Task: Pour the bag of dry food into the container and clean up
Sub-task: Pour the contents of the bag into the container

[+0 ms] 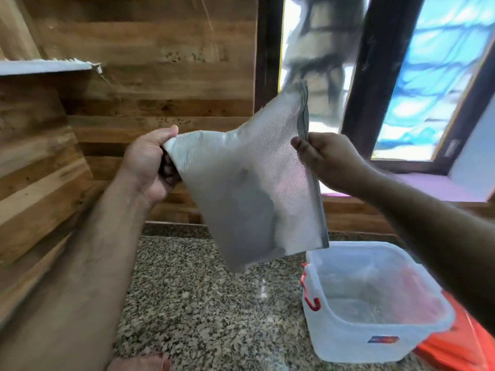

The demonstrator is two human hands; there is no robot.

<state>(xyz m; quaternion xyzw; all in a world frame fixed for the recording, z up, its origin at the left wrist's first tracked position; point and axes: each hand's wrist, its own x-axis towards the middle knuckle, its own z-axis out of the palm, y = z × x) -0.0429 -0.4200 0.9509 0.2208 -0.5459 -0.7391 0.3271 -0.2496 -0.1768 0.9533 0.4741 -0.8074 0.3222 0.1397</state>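
The left hand (150,163) clenches one corner of the translucent mesh-textured bag (249,188); the right hand (325,159) pinches its zip edge. The bag hangs in the air above the granite counter (201,303), looking nearly empty through blur. The open plastic container (375,303) sits below right.

Both bare arms reached forward and up at chest height. The left hand (150,162) was fisted, knuckles outward, gripping something. The right hand (325,156) pinched with thumb and fingers.
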